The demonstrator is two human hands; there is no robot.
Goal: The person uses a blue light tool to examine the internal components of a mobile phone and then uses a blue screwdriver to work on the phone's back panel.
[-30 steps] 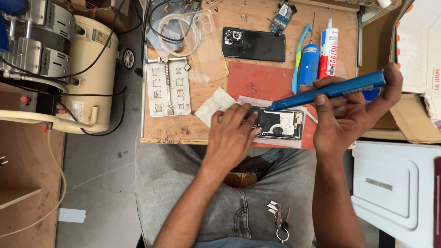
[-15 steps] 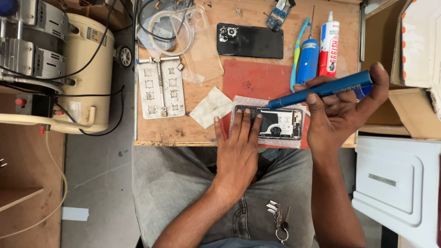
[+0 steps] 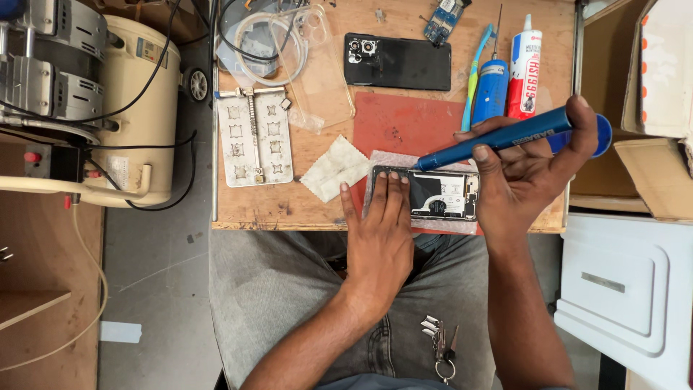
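Observation:
An opened phone (image 3: 440,196) with its insides showing lies on a sheet of bubble wrap (image 3: 382,162) at the front edge of a wooden bench (image 3: 310,202). My left hand (image 3: 379,231) lies flat on the phone's left end, fingers together, pinning it down. My right hand (image 3: 527,170) grips a blue screwdriver (image 3: 505,139) held slanted, its tip just above the phone's top edge. A red mat (image 3: 408,123) lies under the wrap.
A black phone back cover (image 3: 404,61), a white cloth (image 3: 333,167), a metal holding jig (image 3: 254,137), a clear phone case (image 3: 310,65), a blue bottle (image 3: 492,90) and a white glue tube (image 3: 523,65) sit on the bench. A cream compressor (image 3: 137,108) stands left, white boxes (image 3: 628,289) right.
My left hand has opened from a curled grip at the phone's left edge to lying flat on it. The screwdriver tip has lifted slightly off the phone.

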